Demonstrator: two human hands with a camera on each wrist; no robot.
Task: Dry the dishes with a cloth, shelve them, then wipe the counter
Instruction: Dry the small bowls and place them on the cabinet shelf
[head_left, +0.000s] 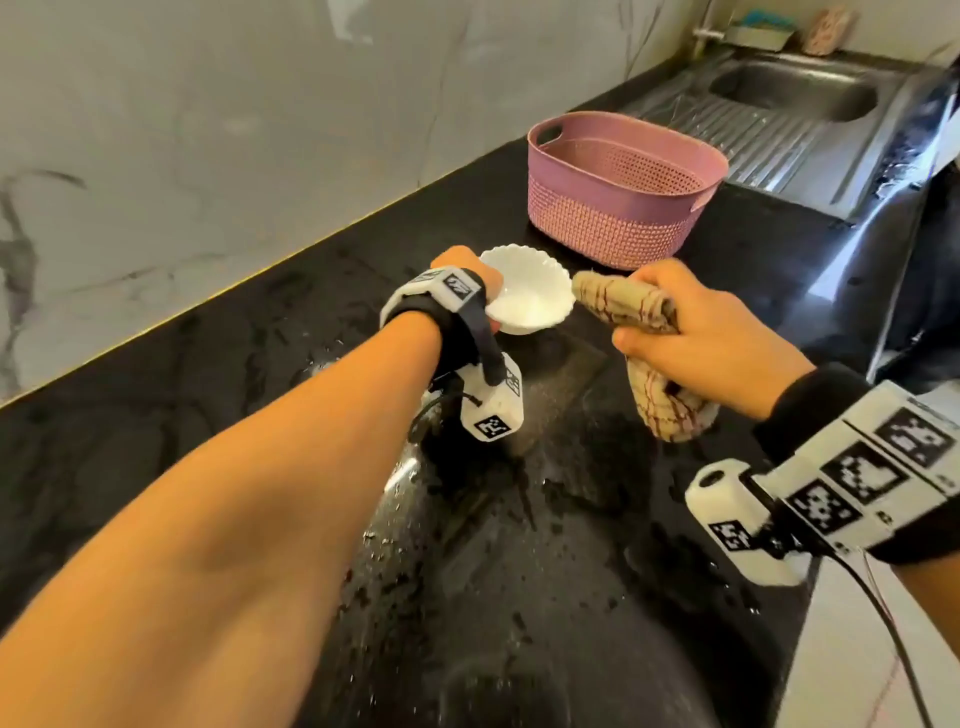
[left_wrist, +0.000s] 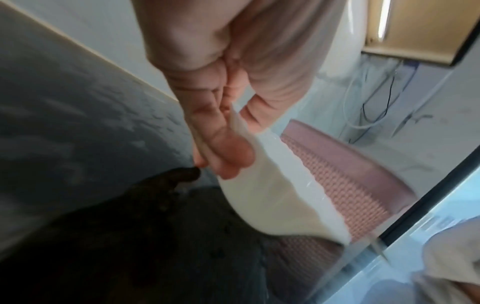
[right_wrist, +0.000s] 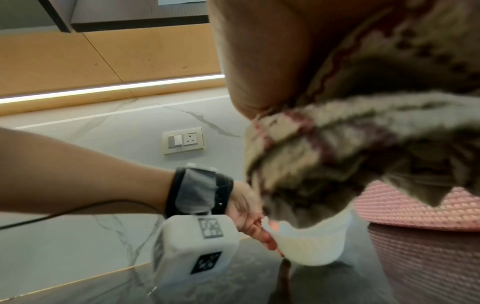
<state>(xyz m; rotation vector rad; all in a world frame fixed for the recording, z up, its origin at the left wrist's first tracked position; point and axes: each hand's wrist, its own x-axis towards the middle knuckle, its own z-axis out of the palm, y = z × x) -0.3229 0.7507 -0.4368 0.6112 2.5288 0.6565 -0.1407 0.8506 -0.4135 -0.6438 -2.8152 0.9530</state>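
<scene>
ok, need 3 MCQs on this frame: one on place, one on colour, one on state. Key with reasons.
1. Where does the basket stand?
A. on the counter beyond the bowl
B. in the sink
C. on the floor

2. What colour is the bowl?
A. blue
B. white
C. black

3. How does the right hand stand to the cloth?
A. open, clear of it
B. pressing it flat on the counter
C. gripping it bunched up

Key: A, the pink basket sits on the black counter between the bowl and the sink; B, the scalloped bowl that the left hand holds by the rim is white; C, the fingers are curled round the bunched cloth, its end at the bowl's rim.
</scene>
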